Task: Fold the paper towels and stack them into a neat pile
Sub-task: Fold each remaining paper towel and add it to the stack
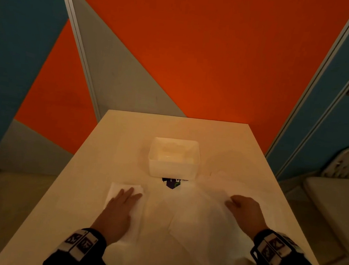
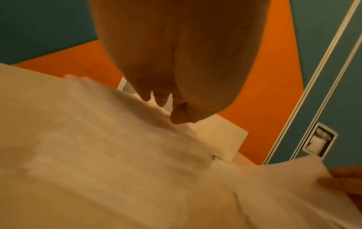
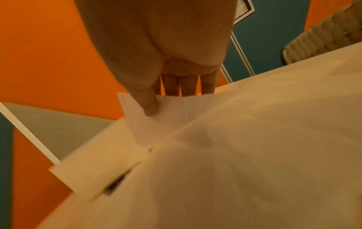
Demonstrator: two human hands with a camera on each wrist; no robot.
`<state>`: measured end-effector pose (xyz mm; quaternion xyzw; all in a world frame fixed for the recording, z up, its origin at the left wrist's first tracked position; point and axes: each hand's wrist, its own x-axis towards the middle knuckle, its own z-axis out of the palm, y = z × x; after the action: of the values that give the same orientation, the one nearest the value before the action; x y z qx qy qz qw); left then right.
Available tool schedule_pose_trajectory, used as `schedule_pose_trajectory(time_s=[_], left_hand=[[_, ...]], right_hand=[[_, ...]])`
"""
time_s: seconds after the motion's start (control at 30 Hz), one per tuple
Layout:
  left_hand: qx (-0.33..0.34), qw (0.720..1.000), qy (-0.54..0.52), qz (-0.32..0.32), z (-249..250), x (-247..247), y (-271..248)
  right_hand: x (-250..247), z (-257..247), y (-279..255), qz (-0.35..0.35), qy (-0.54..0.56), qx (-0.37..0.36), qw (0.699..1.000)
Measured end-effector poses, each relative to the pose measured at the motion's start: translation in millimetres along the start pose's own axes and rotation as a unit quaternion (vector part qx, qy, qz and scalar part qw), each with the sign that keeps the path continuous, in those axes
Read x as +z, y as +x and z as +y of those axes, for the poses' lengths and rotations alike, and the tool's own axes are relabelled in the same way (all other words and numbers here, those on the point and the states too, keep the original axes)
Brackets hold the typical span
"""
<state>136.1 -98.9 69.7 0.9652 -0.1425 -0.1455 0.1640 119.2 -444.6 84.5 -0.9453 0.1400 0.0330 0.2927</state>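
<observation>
- On the near left of the bench [image 1: 127,132], the left hand [image 1: 120,210] lies flat, fingers straight, pressing the folded paper towels [image 1: 118,187].
- To the right, the right hand [image 1: 245,208] pinches an edge of an unfolded paper towel [image 1: 200,215], thumb on top.
- Farther back stands a white plastic bin [image 1: 173,170].

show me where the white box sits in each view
Head: white box at centre frame.
Left wrist: right of centre, seen corner-on.
Right wrist: lower left.
Shared landmark: the dark packet against its base.
</observation>
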Motion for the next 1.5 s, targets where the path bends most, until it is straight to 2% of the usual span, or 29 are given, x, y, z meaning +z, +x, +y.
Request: schedule_pose_trajectory(time_s=[0.07, 0.13, 0.27, 0.33, 0.43, 0.53, 0.6, 0.7, 0.8, 0.83, 0.87, 0.93, 1.0, 1.03, 1.1, 1.17, 1.23, 1.3, 1.33, 1.4, 1.47, 1.5], left_hand=[[0.029, 0.994, -0.097, 0.043, 10.5, -8.4, 3.0], [0.06, 0.975, -0.199, 0.076, 27.2, -20.3, 5.2], [0.066, 0.931, -0.357, 0.034, 63.9, -46.5, 5.2], [0.075, 0.91, -0.407, 0.008, 74.0, -54.9, 5.8], [0.089, 0.878, -0.47, 0.002, 84.1, -63.9, 6.9], [0.103, 0.841, -0.529, 0.045, 96.6, -73.9, 4.2], [0.104, 0.834, -0.532, 0.103, 102.8, -78.9, 2.8], [0.109, 0.828, -0.528, 0.153, 109.3, -84.6, 2.6], [0.126, 0.837, -0.496, 0.195, 110.6, -87.8, 3.6], [0.135, 0.842, -0.48, 0.207, 110.4, -89.2, 4.1], [0.149, 0.849, -0.458, 0.218, 109.3, -90.2, 4.8], [0.184, 0.876, -0.367, 0.253, 106.5, -90.5, 7.2], [0.213, 0.896, -0.251, 0.298, 106.9, -92.1, 8.9], [0.222, 0.901, -0.196, 0.317, 107.8, -92.9, 9.3], [0.234, 0.904, -0.134, 0.332, 108.8, -92.0, 11.4], [0.224, 0.906, -0.139, 0.33, 110.5, -93.4, 12.2], [0.211, 0.9, -0.194, 0.327, 110.3, -95.2, 11.3], [0.174, 0.886, -0.285, 0.322, 108.6, -96.9, 9.9], [0.142, 0.875, -0.343, 0.312, 108.2, -97.5, 9.7], [0.089, 0.843, -0.452, 0.279, 108.0, -98.8, 7.2], [0.075, 0.814, -0.533, 0.218, 110.9, -100.5, 1.9], [0.082, 0.802, -0.565, 0.175, 112.0, -102.1, -0.8]], right_hand=[[-8.3, -19.5, -1.3, 0.023, 0.103, -0.001, 0.994], [-19.2, -41.2, -4.8, 0.015, 0.229, -0.002, 0.973], [-41.1, -79.5, -13.4, -0.033, 0.411, 0.0, 0.911], [-50.8, -94.4, -16.7, -0.052, 0.475, 0.013, 0.878], [-60.1, -107.7, -20.4, -0.072, 0.553, 0.023, 0.83], [-66.2, -113.9, -22.0, -0.074, 0.596, 0.043, 0.798], [-69.2, -116.6, -22.7, -0.075, 0.611, 0.058, 0.786], [-67.2, -117.0, -21.2, -0.067, 0.615, 0.088, 0.781], [-63.6, -113.8, -19.8, -0.063, 0.625, 0.109, 0.77], [-62.7, -113.5, -20.2, -0.06, 0.617, 0.105, 0.777], [-62.1, -114.2, -22.3, -0.05, 0.592, 0.096, 0.799], [-59.0, -115.2, -26.3, -0.013, 0.495, 0.053, 0.867], [-56.4, -116.8, -31.1, 0.05, 0.35, -0.039, 0.935], [-54.2, -116.7, -33.1, 0.065, 0.255, -0.103, 0.959], [-48.2, -116.6, -32.9, 0.034, 0.05, -0.199, 0.978], [-42.3, -114.1, -28.9, -0.009, -0.048, -0.222, 0.974], [-39.6, -107.6, -24.3, 0.011, -0.005, -0.219, 0.976], [-43.0, -104.2, -22.3, 0.038, 0.145, -0.179, 0.972], [-47.7, -103.7, -22.8, 0.033, 0.233, -0.152, 0.96], [-58.9, -106.4, -25.4, 0.001, 0.395, -0.11, 0.912], [-70.6, -111.0, -26.4, -0.021, 0.484, -0.08, 0.871], [-76.2, -114.2, -25.7, -0.026, 0.505, -0.069, 0.86]])
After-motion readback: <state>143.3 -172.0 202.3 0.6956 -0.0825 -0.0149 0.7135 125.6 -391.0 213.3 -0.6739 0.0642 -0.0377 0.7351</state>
